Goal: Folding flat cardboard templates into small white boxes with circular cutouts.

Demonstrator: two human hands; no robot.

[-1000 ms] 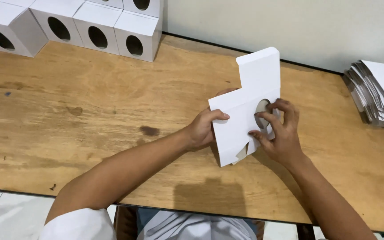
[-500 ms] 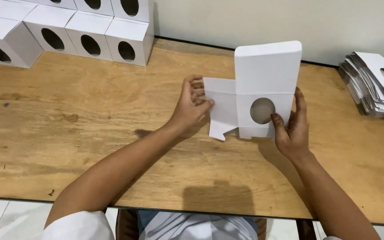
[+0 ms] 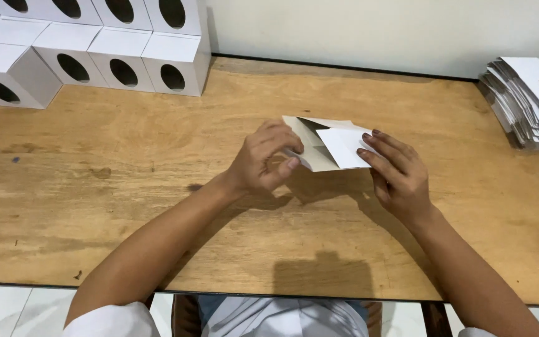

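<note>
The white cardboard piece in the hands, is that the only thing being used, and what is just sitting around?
In use:
- half-folded white cardboard box
- left hand, gripping its left side
- right hand, fingers on its flap

Just sitting there:
- finished white boxes with oval holes, stacked at the far left
- pile of flat unfolded box blanks, at the right edge
- wooden table
</note>
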